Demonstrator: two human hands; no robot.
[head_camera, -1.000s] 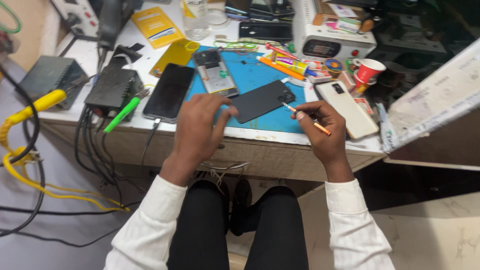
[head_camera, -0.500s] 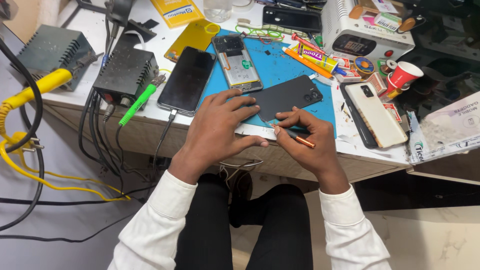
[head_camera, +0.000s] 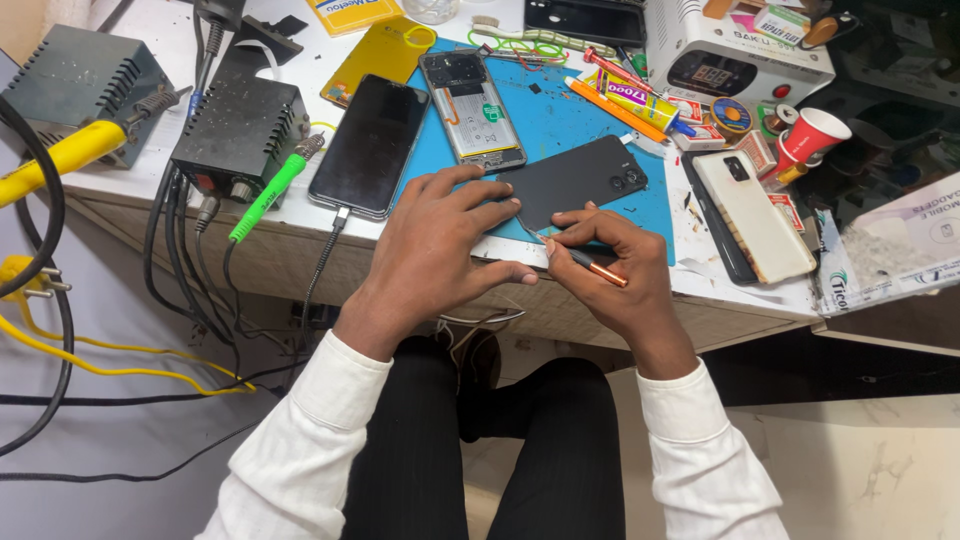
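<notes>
- Both hands have drawn closer together since the earlier frames, and the right hand (head_camera: 620, 285), which half a second ago worked at the lower right corner of the black back cover (head_camera: 580, 180), now sits at that cover's near edge beside the left fingertips.
- Left hand (head_camera: 440, 250) lies palm down, fingers spread flat and pressing on the cover's near left corner and on a pale flat strip (head_camera: 510, 252) that lies under them along the table edge; it grips nothing.
- Right hand's fingers are closed in a pinch on a thin copper-coloured tool (head_camera: 598, 268); the tool's dark tip points toward the left fingertips and meets the cover's near edge, while its copper end sticks out past the knuckles.
- Black back cover lies flat on the blue mat (head_camera: 560, 120), camera cutouts at its far right end, just beyond both sets of fingers.
- Beyond the left fingers an opened phone (head_camera: 472, 97) lies with its insides showing; to their left a dark-screened phone (head_camera: 368, 145) lies with a cable plugged in.
- Right of the right hand a white phone (head_camera: 752, 212) lies back up, and farther off stands a red paper cup (head_camera: 812, 135).
- Far left of the left hand sit a black box-shaped unit (head_camera: 235, 125) and a green-handled tool (head_camera: 268, 195).
</notes>
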